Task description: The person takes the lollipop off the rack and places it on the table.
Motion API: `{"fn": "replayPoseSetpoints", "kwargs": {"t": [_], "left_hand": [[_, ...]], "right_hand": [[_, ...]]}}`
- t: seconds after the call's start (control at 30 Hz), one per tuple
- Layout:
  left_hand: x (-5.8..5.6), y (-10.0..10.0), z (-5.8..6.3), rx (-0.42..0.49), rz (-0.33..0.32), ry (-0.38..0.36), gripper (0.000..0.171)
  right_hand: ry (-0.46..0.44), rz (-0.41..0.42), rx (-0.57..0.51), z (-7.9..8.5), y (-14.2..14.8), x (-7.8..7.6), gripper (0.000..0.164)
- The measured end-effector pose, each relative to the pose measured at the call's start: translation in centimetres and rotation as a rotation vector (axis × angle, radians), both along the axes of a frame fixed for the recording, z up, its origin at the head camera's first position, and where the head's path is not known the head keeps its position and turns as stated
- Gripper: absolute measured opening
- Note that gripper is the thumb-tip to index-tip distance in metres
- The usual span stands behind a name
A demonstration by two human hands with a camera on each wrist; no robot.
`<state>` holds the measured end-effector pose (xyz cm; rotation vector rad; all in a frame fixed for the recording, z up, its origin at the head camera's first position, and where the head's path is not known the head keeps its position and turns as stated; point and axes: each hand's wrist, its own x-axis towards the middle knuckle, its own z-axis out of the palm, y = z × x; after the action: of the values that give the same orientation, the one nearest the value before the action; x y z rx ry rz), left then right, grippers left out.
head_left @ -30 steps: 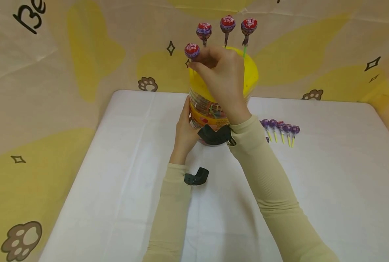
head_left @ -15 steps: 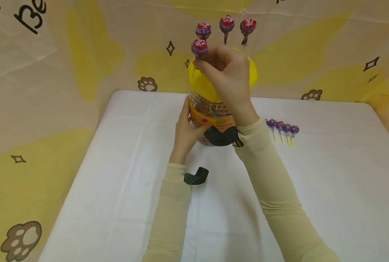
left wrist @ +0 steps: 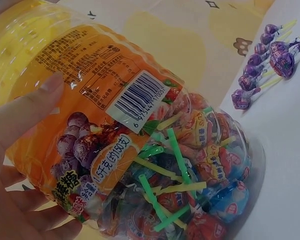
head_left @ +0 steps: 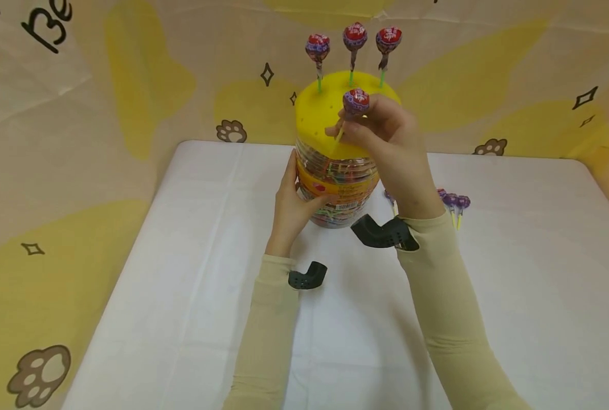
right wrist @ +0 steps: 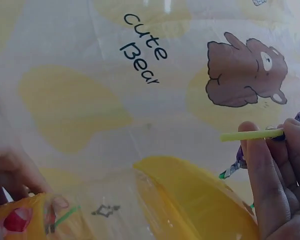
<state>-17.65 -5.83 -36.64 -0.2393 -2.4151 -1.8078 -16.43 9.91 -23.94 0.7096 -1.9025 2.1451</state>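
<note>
My left hand (head_left: pixel 291 213) grips a clear plastic jar (head_left: pixel 342 208) of wrapped lollipops, thumb across its orange label (left wrist: pixel 105 90). The jar stands on the table under a yellow lid (head_left: pixel 317 117) dotted with small holes. Upright in the lid's far part are three lollipops with green sticks: one at left (head_left: pixel 318 46), one in the middle (head_left: pixel 355 36), one at right (head_left: pixel 388 40). My right hand (head_left: pixel 399 151) pinches another lollipop (head_left: pixel 356 102) just below its wrapped head. Its yellow stick (right wrist: pixel 247 136) points free, tilted, in front of the lid; the head is mostly hidden in the right wrist view.
Several purple-wrapped lollipops (left wrist: pixel 255 65) lie on the white table (head_left: pixel 222 228) to the right of the jar, partly hidden by the right forearm in the head view. A patterned cloth backdrop (head_left: pixel 437 114) rises right behind the table.
My right hand has moved right and down in the head view, taking the lollipop from the lid's left side to its near side. The left hand and jar have stayed put.
</note>
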Motion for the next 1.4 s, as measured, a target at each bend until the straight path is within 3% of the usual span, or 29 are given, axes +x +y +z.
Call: {"fn": "replayPoseSetpoints", "kwargs": {"t": [0.23, 0.53, 0.73, 1.23, 1.4], "left_hand": [[0.0, 0.0, -0.1, -0.002, -0.003, 0.034, 0.101], [-0.1, 0.0, -0.1, -0.010, 0.009, 0.023, 0.102], [-0.2, 0.0, -0.2, -0.007, 0.011, 0.034, 0.104], [-0.2, 0.1, -0.2, 0.020, 0.006, 0.044, 0.103], [-0.1, 0.2, -0.1, 0.025, 0.003, 0.052, 0.103]], "right_hand": [[-0.030, 0.019, -0.057, -2.0, 1.5, 0.7, 0.019], [-0.093, 0.091, -0.163, -3.5, 3.3, 1.9, 0.017], [-0.088, 0.054, -0.147, -4.6, 4.4, 2.3, 0.018], [-0.224, 0.053, -0.244, -6.9, 7.0, 3.2, 0.021], [-0.249, 0.011, -0.302, -8.0, 8.4, 3.6, 0.022]]}}
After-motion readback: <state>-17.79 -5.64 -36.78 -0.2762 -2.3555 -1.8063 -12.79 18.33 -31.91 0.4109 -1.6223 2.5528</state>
